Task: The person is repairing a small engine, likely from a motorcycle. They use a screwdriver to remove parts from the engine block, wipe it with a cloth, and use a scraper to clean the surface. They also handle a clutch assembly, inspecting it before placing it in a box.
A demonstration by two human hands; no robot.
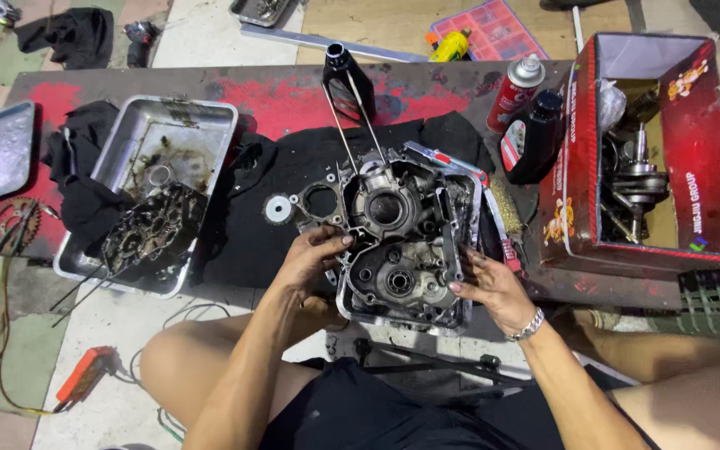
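While it sits in a metal tray (470,250):
Crankcase (402,242): long axis running away from the person; open face up
Left hand (314,260): fingers grasping its left edge
Right hand (493,287): fingers spread, touching its right rim

1. The engine case (402,242), at frame centre, is showing dull grey cast metal, rough and oil-stained.
2. The cloth (293,167) under it is lying matt black.
3. The bench (277,96) is showing worn, chipped red paint.
4. The tray (202,125), at left, is gleaming as greasy sheet metal.
5. The box (693,142), at right, is shining as glossy red cardboard.
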